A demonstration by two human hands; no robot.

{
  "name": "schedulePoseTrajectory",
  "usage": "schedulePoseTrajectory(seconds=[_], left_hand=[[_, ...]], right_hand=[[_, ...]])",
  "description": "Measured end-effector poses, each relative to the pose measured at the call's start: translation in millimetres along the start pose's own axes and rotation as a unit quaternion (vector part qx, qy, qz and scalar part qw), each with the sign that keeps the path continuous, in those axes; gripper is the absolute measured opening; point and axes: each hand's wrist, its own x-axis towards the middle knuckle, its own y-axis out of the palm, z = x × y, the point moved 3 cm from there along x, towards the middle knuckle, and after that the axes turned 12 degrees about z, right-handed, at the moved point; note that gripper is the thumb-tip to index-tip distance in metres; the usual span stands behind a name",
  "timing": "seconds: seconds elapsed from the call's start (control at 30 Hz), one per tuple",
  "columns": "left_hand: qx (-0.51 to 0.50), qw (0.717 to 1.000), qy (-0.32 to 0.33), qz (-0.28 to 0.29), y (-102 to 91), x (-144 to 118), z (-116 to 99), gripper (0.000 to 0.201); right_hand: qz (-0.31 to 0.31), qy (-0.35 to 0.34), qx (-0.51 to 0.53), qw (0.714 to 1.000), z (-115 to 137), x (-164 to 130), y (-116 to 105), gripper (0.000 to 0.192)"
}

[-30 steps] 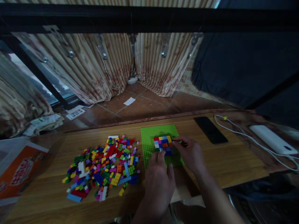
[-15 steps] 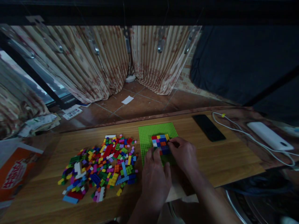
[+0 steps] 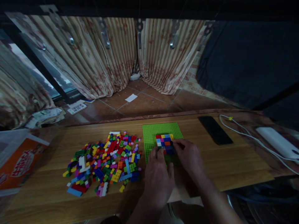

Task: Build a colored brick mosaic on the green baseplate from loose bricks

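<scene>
A green baseplate [image 3: 149, 132] lies on the table with a patch of multicoloured toy bricks [image 3: 167, 143] built on it. My left hand [image 3: 159, 175] rests at the near left of the patch, fingertips against its edge and thumb held apart. At the patch's right edge, the thumb and fingers of my right hand [image 3: 188, 154] are pinched together. Whatever sits between those fingertips is too small and hidden to make out. My hands cover the near part of the baseplate.
Left of the baseplate spreads a pile of loose toy bricks [image 3: 106, 161]. An orange and white bag [image 3: 22, 165] lies at the far left. To the right are a black phone [image 3: 215, 130], a white cable [image 3: 244, 132] and a white power bank [image 3: 277, 141].
The whole view has shifted, so the table things appear further right. Both hands stay at the brick patch, with the right still pinching at its right edge.
</scene>
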Motion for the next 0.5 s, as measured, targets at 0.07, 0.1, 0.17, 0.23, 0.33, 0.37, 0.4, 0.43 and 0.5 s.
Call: schedulePoseTrajectory(seconds=[0.07, 0.1, 0.17, 0.23, 0.33, 0.37, 0.4, 0.43, 0.5], left_hand=[[-0.004, 1.000, -0.005, 0.002, -0.4, -0.1, -0.1, 0.047], [-0.005, 1.000, -0.007, 0.003, -0.4, -0.3, -0.1, 0.047], [-0.005, 1.000, -0.006, 0.005, -0.2, -0.7, -0.2, 0.047], [-0.003, 1.000, -0.002, 0.003, 0.1, -1.1, -0.1, 0.046], [-0.009, 1.000, -0.001, 0.000, 0.4, -1.0, 0.5, 0.047], [-0.012, 1.000, -0.002, -0.001, 0.4, -0.8, 0.8, 0.047], [-0.014, 1.000, -0.002, -0.002, 0.3, -0.7, 1.1, 0.048], [-0.015, 1.000, -0.001, -0.002, 0.3, -0.6, 1.2, 0.048], [-0.015, 1.000, 0.001, -0.001, -0.1, -0.6, 1.2, 0.048]], right_hand=[[-0.004, 0.014, 0.014, 1.000, -4.6, 1.7, -3.2, 0.026], [-0.008, 0.021, 0.017, 1.000, -6.7, 2.5, -4.6, 0.027], [-0.010, 0.034, 0.025, 0.999, -10.1, 3.8, -6.0, 0.028], [-0.006, 0.046, 0.033, 0.998, -12.4, 5.2, -5.3, 0.029], [0.007, 0.056, 0.039, 0.998, -13.9, 7.9, -1.8, 0.031], [0.009, 0.057, 0.042, 0.997, -14.3, 8.9, -0.5, 0.031], [0.010, 0.057, 0.045, 0.997, -14.7, 10.0, 0.7, 0.031], [0.010, 0.058, 0.049, 0.997, -15.3, 11.0, 1.6, 0.031], [0.012, 0.065, 0.055, 0.996, -17.1, 13.1, 3.1, 0.031]])
